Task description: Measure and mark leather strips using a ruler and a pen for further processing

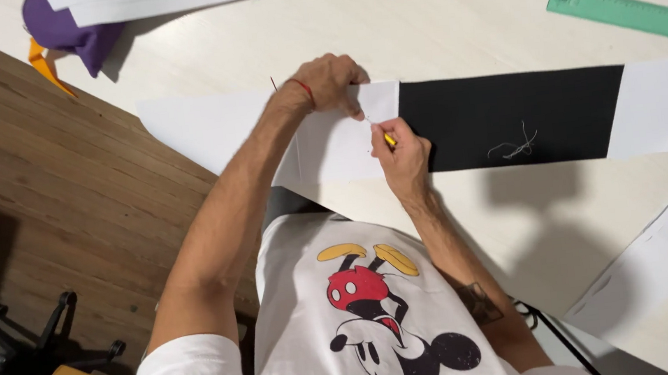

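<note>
- Left hand (329, 80) lies flat on the white paper (320, 135) near the table's (433, 28) front edge, gripping nothing.
- Right hand (402, 155) pinches a yellow-tipped tool (388, 138), closed tight.
- Risk: if the pressing hand eases, the paper could slide and the tool wander onto the black cloth (512, 115).
- Pale table, wood floor (36, 186); green ruler (630, 13) at the far right corner.

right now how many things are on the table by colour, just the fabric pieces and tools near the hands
white fabric pieces: 2, the other at the right end
black fabric piece: 1
purple cloth: 1
green ruler: 1
yellow tool in the right hand: 1
total: 6
The left hand presses down on the white piece.
</note>
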